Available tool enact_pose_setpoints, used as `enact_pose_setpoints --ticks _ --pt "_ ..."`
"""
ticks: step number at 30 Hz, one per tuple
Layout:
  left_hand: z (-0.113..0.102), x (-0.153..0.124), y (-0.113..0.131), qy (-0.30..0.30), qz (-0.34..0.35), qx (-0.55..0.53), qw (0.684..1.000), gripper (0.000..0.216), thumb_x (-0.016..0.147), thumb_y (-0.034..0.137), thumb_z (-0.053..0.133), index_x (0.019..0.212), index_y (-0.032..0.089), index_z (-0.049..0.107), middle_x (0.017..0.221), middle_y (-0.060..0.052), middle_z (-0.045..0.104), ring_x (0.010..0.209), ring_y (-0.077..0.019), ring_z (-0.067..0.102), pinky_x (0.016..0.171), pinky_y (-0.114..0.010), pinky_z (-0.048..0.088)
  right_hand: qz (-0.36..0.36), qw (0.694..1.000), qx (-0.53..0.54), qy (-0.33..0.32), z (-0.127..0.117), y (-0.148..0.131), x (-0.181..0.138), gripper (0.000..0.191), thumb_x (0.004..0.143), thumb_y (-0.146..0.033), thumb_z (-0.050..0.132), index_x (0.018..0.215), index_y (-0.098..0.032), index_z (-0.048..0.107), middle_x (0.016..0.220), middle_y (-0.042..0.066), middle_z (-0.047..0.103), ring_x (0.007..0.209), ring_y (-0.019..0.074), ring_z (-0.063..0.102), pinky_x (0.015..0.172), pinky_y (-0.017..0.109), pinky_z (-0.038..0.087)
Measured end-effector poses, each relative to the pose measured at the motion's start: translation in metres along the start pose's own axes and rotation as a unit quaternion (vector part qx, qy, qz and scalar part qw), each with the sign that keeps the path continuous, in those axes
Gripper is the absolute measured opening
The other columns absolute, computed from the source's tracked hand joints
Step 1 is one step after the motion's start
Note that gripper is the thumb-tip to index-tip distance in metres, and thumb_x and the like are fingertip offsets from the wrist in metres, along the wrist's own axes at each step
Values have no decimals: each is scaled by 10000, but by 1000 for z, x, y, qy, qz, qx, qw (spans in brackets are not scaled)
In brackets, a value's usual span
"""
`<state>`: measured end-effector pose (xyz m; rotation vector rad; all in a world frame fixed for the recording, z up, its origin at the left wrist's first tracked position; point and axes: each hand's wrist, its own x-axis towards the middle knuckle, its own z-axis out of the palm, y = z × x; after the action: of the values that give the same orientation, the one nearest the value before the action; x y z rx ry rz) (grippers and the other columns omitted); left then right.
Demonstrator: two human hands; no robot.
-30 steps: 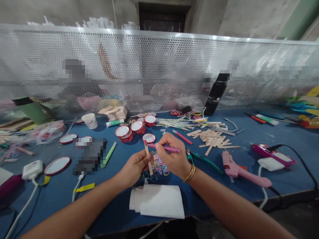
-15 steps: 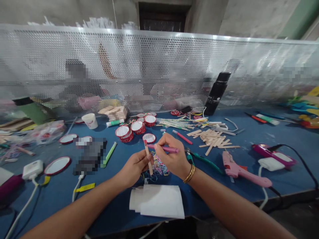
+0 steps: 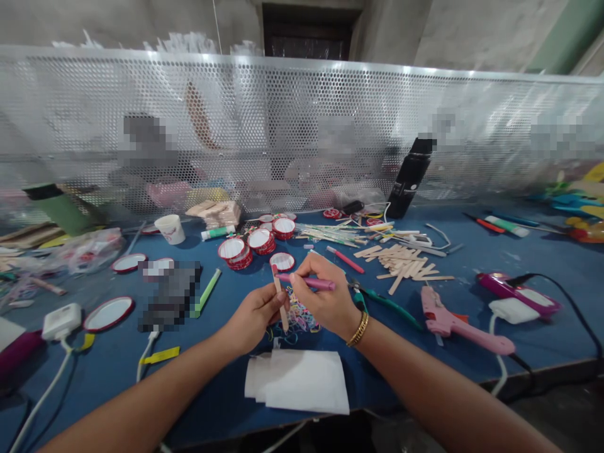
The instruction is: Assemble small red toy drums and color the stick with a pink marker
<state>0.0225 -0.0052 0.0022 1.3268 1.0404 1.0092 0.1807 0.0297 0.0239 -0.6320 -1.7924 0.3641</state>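
Observation:
Between the thumb and fingers of my left hand [image 3: 255,318] a wooden craft stick [image 3: 284,319] is pinched, tilted nearly upright, its upper end coloured red. My right hand [image 3: 325,292] grips a pink marker [image 3: 318,284], whose tip meets the stick close to the red end. Behind and below both hands lies a heap of colourful rubber bands [image 3: 302,314], partly covered by them. Folded white paper [image 3: 306,380] rests on the blue table [image 3: 202,390] in front of me. Small red-and-white drums [image 3: 260,240] stand just beyond my hands.
On the right are loose craft sticks [image 3: 410,264], green-handled pliers [image 3: 391,307] and a pink glue gun [image 3: 457,324]. A black bottle [image 3: 413,179] leans near the perforated metal screen [image 3: 302,100]. To the left are a green marker [image 3: 207,292], a paper cup [image 3: 170,229] and a white charger [image 3: 62,321].
The marker and my right hand have shifted very slightly to the left. My left hand and the craft stick stay almost where they were.

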Motion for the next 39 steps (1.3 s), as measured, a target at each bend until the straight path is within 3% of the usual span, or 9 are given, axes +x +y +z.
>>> enact_pose_setpoints --ticks 5,14,20,39 --pt "-1 0 1 3 5 14 1000 486 768 641 634 710 174 511 553 78 331 488 -74 249 485 -251 176 -17 999 -45 24 -2 2 1 217 814 -182 544 627 -217 438 597 -43 463 595 129 446 627 289 368" --pt "-1 -1 2 -11 14 18 1000 473 790 630 615 720 169 533 542 75 351 476 -74 258 474 -252 173 12 1000 12 8 -3 -1 1 193 847 -212 530 659 -213 491 626 -31 501 605 129 473 600 278 380" --pt "0 -2 5 -5 4 12 1000 484 763 640 637 706 173 519 549 74 352 482 -75 263 480 -251 180 -2 999 -32 21 -3 3 2 215 815 -183 551 624 -213 457 606 -38 483 601 131 464 618 287 368" --pt "2 -2 5 -9 13 13 1000 467 791 619 621 720 169 523 564 68 360 501 -79 281 490 -245 202 10 1000 23 18 -3 1 0 188 824 -190 542 647 -207 483 625 -33 491 598 121 467 590 266 371"
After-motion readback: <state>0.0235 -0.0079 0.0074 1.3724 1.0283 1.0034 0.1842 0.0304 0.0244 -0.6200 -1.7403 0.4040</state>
